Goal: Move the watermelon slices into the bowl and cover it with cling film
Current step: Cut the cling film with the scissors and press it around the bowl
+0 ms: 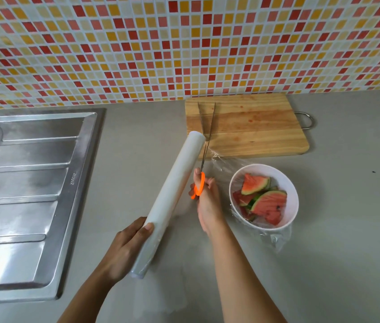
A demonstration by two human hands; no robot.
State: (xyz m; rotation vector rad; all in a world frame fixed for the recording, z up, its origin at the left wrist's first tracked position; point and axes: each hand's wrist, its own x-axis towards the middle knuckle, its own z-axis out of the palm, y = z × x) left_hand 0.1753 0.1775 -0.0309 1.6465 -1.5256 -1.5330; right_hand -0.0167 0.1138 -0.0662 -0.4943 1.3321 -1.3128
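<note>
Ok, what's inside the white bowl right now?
Several watermelon slices, red flesh with green rind, piled in the white bowl. Cling film drapes over it. The slices hide the bowl's bottom.

bowl (pixel 290 206): sitting on the counter (pixel 347 229); serving as reference for all entries.
watermelon slices (pixel 268 203): lying inside the bowl.
cling film sheet (pixel 277 240): lying over the bowl, hanging past its near-right rim.
cutting board (pixel 254 127): lying just behind the bowl, backing onto the wall (pixel 184 43).
cling film roll (pixel 175 190): slanting left of the bowl, left hand (pixel 126 250) gripping its near end.
right hand (pixel 208 206): sitting between bowl and roll, holding scissors (pixel 204 157) that are reaching behind-left of the bowl.
sink (pixel 33 194): sitting well left of the bowl.
</note>
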